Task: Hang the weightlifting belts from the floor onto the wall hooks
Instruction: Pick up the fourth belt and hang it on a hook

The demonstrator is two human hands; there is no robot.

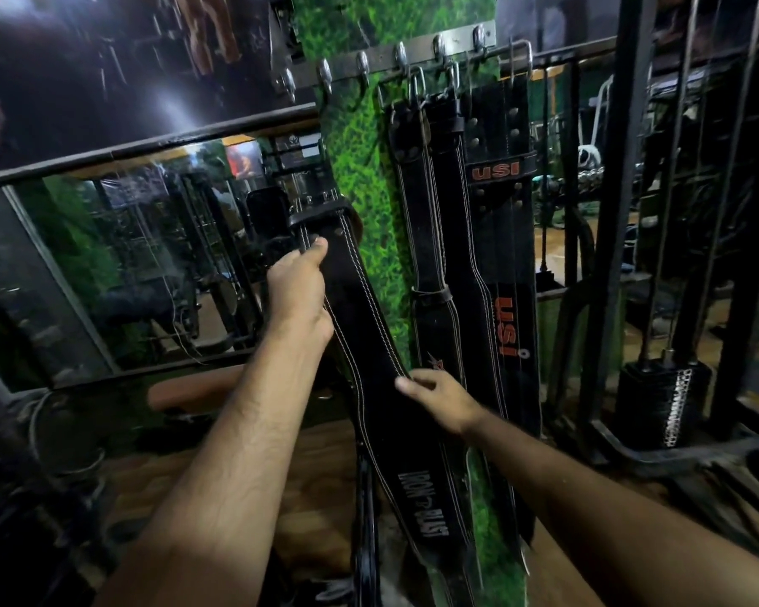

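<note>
Belt [360, 326] in both my hands, black with white stitching, held slanted in front of the green wall panel [347, 138]. Left hand [299, 286] clamped on its upper part just under the buckle end, thumb on the front. Right hand [439, 394] lower down, fingers pinching the belt's right edge. Hook rail [395, 59] sits well above the belt. Three hung belts [469, 256] just right of it.
</note>
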